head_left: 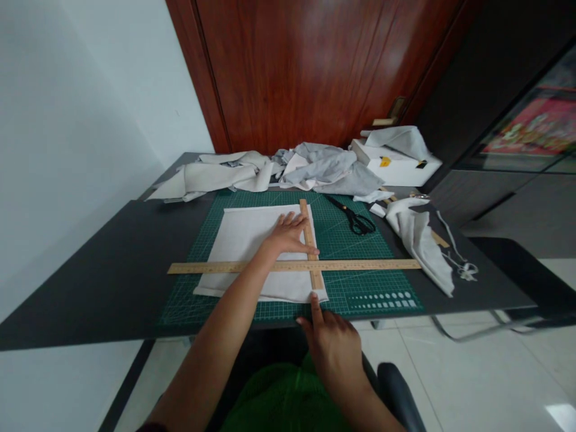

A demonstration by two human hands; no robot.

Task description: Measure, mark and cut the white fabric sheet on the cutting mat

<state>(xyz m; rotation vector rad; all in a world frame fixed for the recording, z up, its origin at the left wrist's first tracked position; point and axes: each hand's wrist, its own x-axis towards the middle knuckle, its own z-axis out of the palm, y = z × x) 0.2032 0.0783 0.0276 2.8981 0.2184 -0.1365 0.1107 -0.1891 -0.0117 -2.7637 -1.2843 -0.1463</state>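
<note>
White folded cloth (243,234) lies on a green cutting mat (351,240). A short wooden ruler (316,279) runs along the cloth's right side, over a long wooden ruler (360,264) or under it; which one I cannot tell. My left hand (290,234) is spread flat on the cloth, its fingers at the short ruler and its thumb across it. My right hand (333,342) is at the near edge, index finger stretched to the cloth just below the short ruler's end, thumb apart, the other fingers curled.
Black scissors (355,221) lie at the mat's upper right. Cream cloth (220,177), grey cloth (333,168) and a white box (391,165) line the back. A white cloth piece with cords (418,237) is at the right.
</note>
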